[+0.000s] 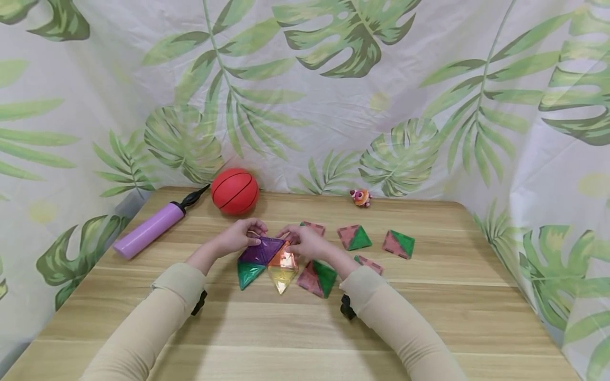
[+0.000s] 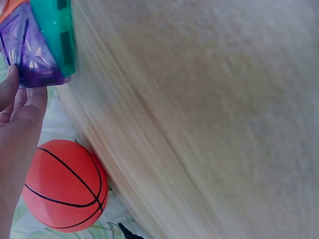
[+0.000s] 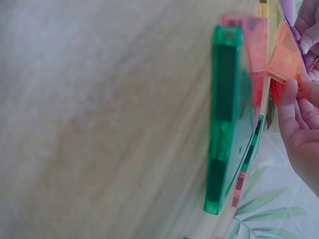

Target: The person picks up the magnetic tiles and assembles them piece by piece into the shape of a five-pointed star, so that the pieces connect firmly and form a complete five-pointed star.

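In the head view my left hand (image 1: 238, 235) pinches a translucent purple magnetic tile (image 1: 261, 251) by its far left edge. A green triangular tile (image 1: 250, 274) joins the purple one on its near side. My right hand (image 1: 310, 242) pinches an orange tile (image 1: 282, 256), which meets the purple along a slanting edge. Below the orange, a yellow triangular tile (image 1: 282, 276) points toward me. Thumb and fingers lie on the purple tile (image 2: 32, 55) in the left wrist view, and on the tilted orange tile (image 3: 286, 55) in the right wrist view.
Several pink-and-green tile squares lie to the right, the nearest square (image 1: 316, 278) close to my right wrist. A red ball (image 1: 235, 191) and a purple hand pump (image 1: 151, 228) are at the back left. A small toy figure (image 1: 360, 198) stands by the table's back edge.
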